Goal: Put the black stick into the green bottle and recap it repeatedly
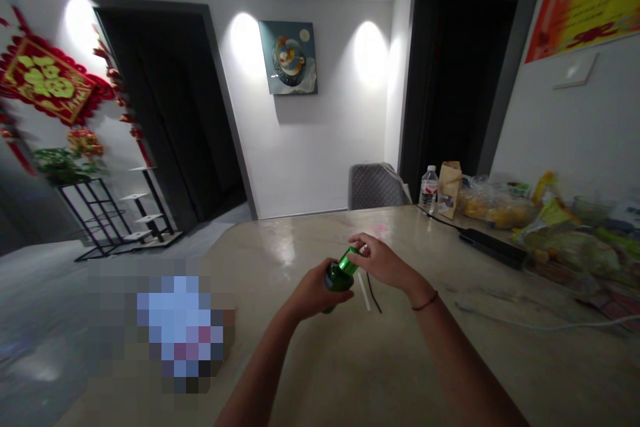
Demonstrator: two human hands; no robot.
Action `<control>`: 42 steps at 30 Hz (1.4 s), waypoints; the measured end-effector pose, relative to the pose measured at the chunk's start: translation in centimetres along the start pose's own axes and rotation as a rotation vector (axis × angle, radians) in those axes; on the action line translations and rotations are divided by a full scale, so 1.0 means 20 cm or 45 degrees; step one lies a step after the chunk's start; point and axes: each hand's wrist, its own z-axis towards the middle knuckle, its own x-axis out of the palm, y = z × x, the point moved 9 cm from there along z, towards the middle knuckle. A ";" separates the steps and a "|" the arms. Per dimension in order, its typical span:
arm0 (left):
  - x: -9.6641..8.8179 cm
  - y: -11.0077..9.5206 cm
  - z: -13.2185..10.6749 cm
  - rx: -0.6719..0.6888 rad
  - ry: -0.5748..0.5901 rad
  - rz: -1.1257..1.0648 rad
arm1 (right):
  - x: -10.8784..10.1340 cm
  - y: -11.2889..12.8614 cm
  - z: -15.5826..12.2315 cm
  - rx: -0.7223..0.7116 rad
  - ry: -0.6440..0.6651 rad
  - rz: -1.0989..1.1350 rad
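Observation:
My left hand [314,290] is wrapped round a small dark green bottle [338,278], held tilted above the table. The fingers of my right hand [373,257] close on a shiny green cap [349,260] at the bottle's upper end. Whether the cap is still seated on the neck I cannot tell. Just beyond the bottle lie a thin white stick [365,291] and a thin black strip [373,295] on the table [295,240]. A dark red band circles my right wrist.
At the right stand a water bottle [429,188] and a brown paper bag [449,190]. Near them are a black power strip [493,248], bagged snacks [493,203] and a pale cable [540,327]. A grey chair [377,187] is at the far edge. A blurred patch [180,327] covers the left.

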 end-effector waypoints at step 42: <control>-0.01 -0.01 -0.01 -0.013 -0.024 -0.012 | 0.01 -0.01 -0.02 0.116 -0.027 -0.048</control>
